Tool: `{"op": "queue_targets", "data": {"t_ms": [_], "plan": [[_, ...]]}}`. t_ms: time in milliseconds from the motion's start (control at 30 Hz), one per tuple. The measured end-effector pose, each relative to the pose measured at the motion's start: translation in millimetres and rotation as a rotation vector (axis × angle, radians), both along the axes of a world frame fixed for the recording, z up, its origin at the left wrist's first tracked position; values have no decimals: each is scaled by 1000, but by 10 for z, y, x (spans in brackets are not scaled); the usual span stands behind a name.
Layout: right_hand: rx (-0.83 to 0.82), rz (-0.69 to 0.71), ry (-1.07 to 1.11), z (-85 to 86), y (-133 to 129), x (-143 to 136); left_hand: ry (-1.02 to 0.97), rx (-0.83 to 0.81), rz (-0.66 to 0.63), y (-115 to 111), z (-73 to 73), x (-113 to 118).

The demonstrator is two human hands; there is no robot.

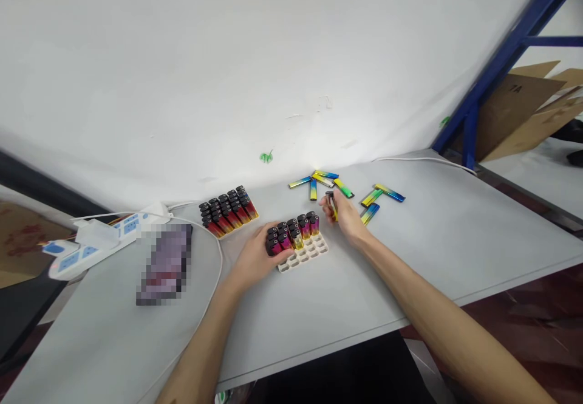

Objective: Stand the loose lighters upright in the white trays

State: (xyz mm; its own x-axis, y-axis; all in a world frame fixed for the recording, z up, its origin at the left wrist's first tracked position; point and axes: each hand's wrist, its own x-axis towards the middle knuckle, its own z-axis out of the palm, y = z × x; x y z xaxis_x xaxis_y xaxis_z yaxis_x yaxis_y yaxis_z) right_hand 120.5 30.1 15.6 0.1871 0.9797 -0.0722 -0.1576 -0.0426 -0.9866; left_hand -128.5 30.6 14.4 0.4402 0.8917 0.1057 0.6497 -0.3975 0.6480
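Observation:
A white tray with rows of slots [303,260] stands mid-table; its back rows hold several black-topped purple and yellow devices [283,240], and its front slots show bare. My left hand [260,253] is wrapped round the left side of this group. Just right of the tray, above the table, my right hand [342,212] pinches a black-topped device with a yellow lower part [333,205]. Behind and right of that hand lie several flat blue, yellow and green pieces [343,188].
A second tray full of black-topped red devices [230,212] stands back left. Farther left are a power strip [104,243], a white cable [221,264] and a blurred dark flat object [166,264]. Cardboard boxes [514,112] and a blue frame [501,58] are at the right.

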Motion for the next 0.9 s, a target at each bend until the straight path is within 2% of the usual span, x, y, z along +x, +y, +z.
{"op": "queue_targets", "data": {"t_ms": [167, 233, 367, 500, 600, 733, 900], "plan": [[133, 62, -290, 89, -33, 57, -12, -25, -3, -18, 4, 16], [163, 42, -375, 121, -36, 99, -14, -11, 14, -18, 1, 21], [202, 11, -307, 145, -38, 190, -7, 31, 75, 8, -22, 10], [260, 78, -172, 147, -88, 201, 23, 8, 157, 34, -44, -9], [289, 117, -182, 136, -158, 113, 11, 23, 142, 43, -44, -10], [342, 146, -358, 90, -247, -59, 19, 66, 105, 56, -34, -2], [540, 144, -629, 55, -290, -132, 45, 55, 99, 58, -23, -4]]}}
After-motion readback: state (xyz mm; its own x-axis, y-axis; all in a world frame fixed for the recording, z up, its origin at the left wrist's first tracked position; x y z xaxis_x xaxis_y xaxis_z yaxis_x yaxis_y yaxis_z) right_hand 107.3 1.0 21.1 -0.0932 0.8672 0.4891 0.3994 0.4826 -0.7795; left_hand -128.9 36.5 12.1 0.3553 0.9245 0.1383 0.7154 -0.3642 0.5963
